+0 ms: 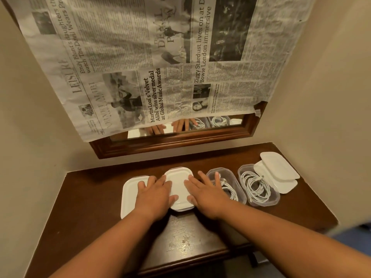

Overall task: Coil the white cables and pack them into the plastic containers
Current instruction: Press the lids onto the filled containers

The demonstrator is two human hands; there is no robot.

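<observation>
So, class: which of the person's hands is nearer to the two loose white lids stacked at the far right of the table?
Right. The right hand lies two open containers away from the loose lids; the left hand lies farther left.

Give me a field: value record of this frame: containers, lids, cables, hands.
surface: dark wooden table
containers: four in a row
far-left container: white lid on
second container: white lid on, both hands pressing it
third container: open, coiled white cable inside
fourth container: open, coiled white cable inside
loose lids: two, stacked at far right, overlapping the fourth container's rim
left hand: flat, fingers spread, on lid
right hand: flat, on lid's right edge
background: mirror covered by newspaper
</observation>
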